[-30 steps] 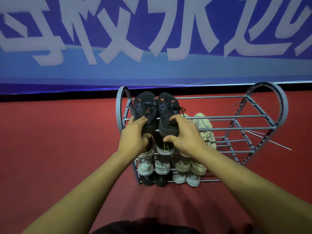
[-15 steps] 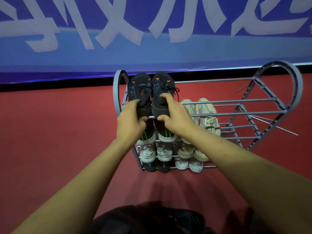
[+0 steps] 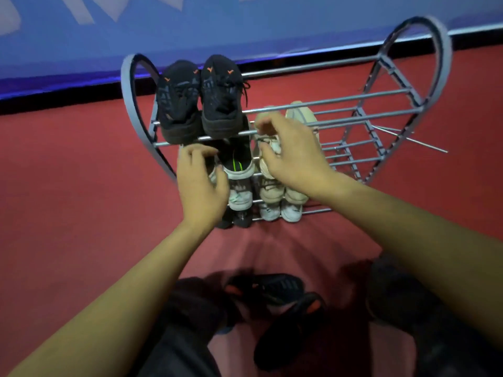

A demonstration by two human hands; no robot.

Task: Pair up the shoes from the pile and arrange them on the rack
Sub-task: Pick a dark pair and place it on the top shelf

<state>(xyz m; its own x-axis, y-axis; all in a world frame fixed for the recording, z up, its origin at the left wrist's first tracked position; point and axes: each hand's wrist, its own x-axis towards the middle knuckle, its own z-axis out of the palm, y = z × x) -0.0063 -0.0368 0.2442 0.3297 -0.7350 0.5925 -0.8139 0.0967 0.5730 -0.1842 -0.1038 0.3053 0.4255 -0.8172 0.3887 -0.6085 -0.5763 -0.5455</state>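
Two black shoes [image 3: 200, 100] now released on top rail [image 3: 326, 104], left hand [image 3: 202, 183], right hand [image 3: 292, 156] withdrawn, fingers spread

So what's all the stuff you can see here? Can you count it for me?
shoe rack: one, grey metal, standing on the floor by the wall
black shoes with orange marks: two, side by side on the rack's top tier, left end
shoes on the lower tiers: several, white, beige and dark; exact count unclear
dark shoes with orange patches: at least two, on the floor near the person
floor: red
banner: blue, on the wall behind
left hand: one, open, empty
right hand: one, open, empty
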